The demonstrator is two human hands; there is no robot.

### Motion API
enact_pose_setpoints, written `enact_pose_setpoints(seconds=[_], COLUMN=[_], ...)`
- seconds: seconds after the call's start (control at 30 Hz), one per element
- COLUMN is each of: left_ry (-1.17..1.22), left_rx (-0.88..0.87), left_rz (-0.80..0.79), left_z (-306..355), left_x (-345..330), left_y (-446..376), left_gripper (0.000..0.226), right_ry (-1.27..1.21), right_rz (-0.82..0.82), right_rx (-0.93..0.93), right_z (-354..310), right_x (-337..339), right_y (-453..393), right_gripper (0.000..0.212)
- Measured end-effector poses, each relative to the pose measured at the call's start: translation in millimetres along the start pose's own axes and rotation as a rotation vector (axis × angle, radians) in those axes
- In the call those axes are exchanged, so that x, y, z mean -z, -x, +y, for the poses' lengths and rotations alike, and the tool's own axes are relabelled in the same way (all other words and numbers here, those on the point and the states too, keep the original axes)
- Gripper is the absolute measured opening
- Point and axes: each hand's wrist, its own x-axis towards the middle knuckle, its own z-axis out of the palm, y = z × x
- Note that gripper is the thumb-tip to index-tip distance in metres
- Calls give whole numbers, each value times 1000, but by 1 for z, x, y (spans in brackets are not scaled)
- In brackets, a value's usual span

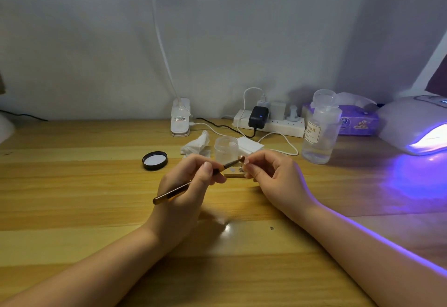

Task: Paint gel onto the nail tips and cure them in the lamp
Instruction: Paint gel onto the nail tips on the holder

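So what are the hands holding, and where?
The left hand grips a gel brush mid-handle. The right hand pinches a small nail tip by its edge.

brush (193, 183) tilted, bristles at nail tip (246, 160) | lamp (416, 125) glowing violet, far right

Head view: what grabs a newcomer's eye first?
The nail lamp at the far right, spilling violet light over the wooden table. Then, at centre, the left hand holding a brush whose tip meets a small nail tip pinched by the right hand. Behind them stands an open clear jar, its black lid to the left.
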Motion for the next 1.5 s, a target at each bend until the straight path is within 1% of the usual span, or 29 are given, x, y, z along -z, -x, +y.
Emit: enact_pose_setpoints(seconds=[0.17,0.33,0.67,0.87,1.1,1.2,1.5], left_ry=[-72,-52,16,-13,-57,-44,12], left_rx=[1,-9,-28,-26,-19,-25,-2], left_rz=[8,6,-76,-2,21,10,-44], left_z=[-1,-2,0,1,-1,0,1], left_x=[-1,0,0,0,0,0,0], left_y=[0,1,3,0,0,0,2], left_gripper=[18,27,24,28,24,29,27], right_ry=[-11,-21,-46,-97,-87,-91,-102], right_rz=[-28,-17,25,6,-16,-13,19], right_rx=[0,8,4,-9,0,-4,-14], right_z=[0,0,1,1,0,0,2], right_x=[1,1,0,0,0,1,0], right_y=[0,1,1,1,1,1,1], right_gripper=[13,14,15,14,12,13,13])
